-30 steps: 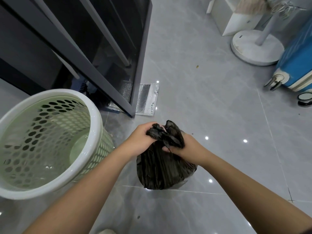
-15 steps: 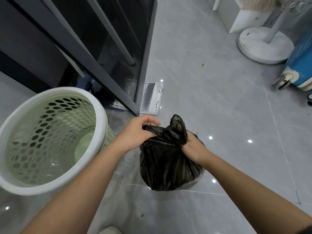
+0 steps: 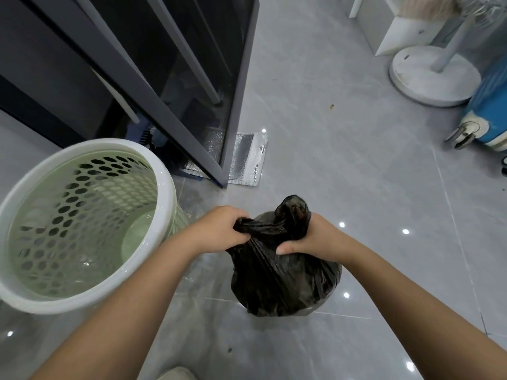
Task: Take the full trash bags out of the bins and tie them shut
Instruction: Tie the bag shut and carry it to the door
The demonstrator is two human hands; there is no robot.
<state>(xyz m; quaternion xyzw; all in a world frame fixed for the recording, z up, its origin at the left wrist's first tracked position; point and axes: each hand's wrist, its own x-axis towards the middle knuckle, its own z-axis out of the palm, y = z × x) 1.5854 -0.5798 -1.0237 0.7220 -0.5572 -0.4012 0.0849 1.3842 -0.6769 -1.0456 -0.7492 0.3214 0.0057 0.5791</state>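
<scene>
A full black trash bag (image 3: 282, 283) stands on the grey tiled floor in front of me. My left hand (image 3: 219, 229) grips one twisted end of the bag's top and holds it out to the left. My right hand (image 3: 315, 237) is closed on the other end, a loop of which sticks up above my fingers. The two ends cross between my hands. A pale green perforated bin (image 3: 167, 193) with a white rim stands at the left with no bag inside.
A dark glass door with a grey frame (image 3: 236, 111) stands behind the bin, with a silver foil pouch (image 3: 247, 160) on the floor at its foot. At the far right are a white round fan base (image 3: 433, 75) and a blue suitcase (image 3: 491, 111).
My hands have pulled apart sideways, stretching the bag's twisted ends between them. The loop at the right now stands up above my right hand.
</scene>
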